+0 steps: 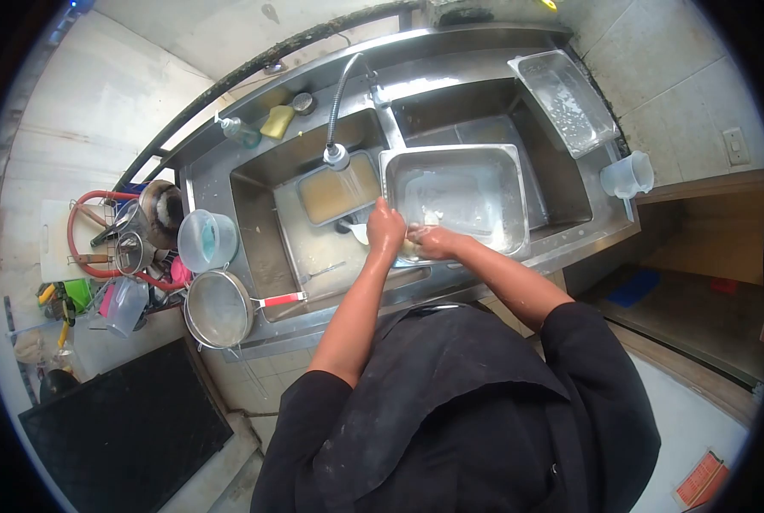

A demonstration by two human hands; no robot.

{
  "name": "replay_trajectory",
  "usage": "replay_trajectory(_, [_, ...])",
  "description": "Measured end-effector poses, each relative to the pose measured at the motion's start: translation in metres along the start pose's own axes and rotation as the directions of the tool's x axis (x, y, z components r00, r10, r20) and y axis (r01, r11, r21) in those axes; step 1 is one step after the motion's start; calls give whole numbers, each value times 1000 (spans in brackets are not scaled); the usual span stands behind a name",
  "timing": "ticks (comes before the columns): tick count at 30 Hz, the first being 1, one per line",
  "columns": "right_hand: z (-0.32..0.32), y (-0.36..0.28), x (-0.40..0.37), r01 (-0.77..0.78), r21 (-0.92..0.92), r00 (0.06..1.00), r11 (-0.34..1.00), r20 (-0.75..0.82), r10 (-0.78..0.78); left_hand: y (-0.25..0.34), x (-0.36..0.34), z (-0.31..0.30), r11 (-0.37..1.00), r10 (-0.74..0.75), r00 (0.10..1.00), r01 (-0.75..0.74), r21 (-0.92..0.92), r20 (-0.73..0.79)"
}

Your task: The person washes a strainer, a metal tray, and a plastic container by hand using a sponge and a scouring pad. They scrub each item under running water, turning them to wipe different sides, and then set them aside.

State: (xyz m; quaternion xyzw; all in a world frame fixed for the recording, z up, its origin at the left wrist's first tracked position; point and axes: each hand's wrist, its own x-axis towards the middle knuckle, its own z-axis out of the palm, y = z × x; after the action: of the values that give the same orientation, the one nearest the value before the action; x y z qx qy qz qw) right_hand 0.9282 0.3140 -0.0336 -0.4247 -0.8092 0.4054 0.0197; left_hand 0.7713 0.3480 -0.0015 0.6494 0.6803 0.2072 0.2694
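A deep rectangular steel pan (521, 184) with soapy film inside rests tilted across the right part of the double sink. My left hand (386, 227) is closed around its near left rim. Inside the pan's near left corner is my right hand (433, 243), fingers curled over a yellowish sponge (410, 250) that is mostly hidden, with white suds beside it. Left of my left hand, a white utensil end (360, 233) pokes out. The spring-neck faucet (336, 156) runs water into a smaller rectangular container (318, 218) of cloudy liquid in the left basin.
A fork (322, 272) lies in the left basin. A strainer (219, 309) with a red handle and a clear tub (207, 241) stand at the left edge. Another steel pan (566, 103) and a plastic jug (628, 175) sit at right. A yellow sponge (277, 121) lies behind.
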Motion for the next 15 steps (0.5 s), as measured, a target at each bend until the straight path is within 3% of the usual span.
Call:
replay_trajectory(2, [-21, -5, -24, -34, 24, 999, 999, 26, 34, 3, 4, -1, 1000, 8, 1000, -8, -12, -6])
replay_trajectory(4, [-40, -8, -54, -162, -40, 976, 986, 137, 166, 2, 1, -2, 1000, 12, 1000, -12, -12, 1])
replay_trajectory(6, [-59, 20, -85, -211, -161, 939, 964, 242, 245, 1, 1, -3, 1000, 16, 1000, -16, -21, -1])
replay_trajectory(8, [-59, 51, -115, -225, -373, 909, 900, 254, 332, -2, 4, -4, 998, 42, 999, -42, -52, 4])
replay_trajectory(9, [-60, 53, -122, -224, -376, 909, 899, 254, 332, -3, 6, -4, 995, 66, 998, -65, -81, 7])
replay_trajectory(11, [-55, 56, -133, -274, -493, 941, 826, 39, 336, -3, 8, -2, 993, 74, 997, -73, -89, -1])
replay_trajectory(12, [-51, 58, -131, -273, -491, 941, 827, 41, 335, -4, 7, -2, 992, 80, 997, -80, -94, -6])
replay_trajectory(15, [-29, 67, -106, -494, -491, 868, 718, -226, 442, -4, 5, -1, 989, 85, 996, -88, -116, -37])
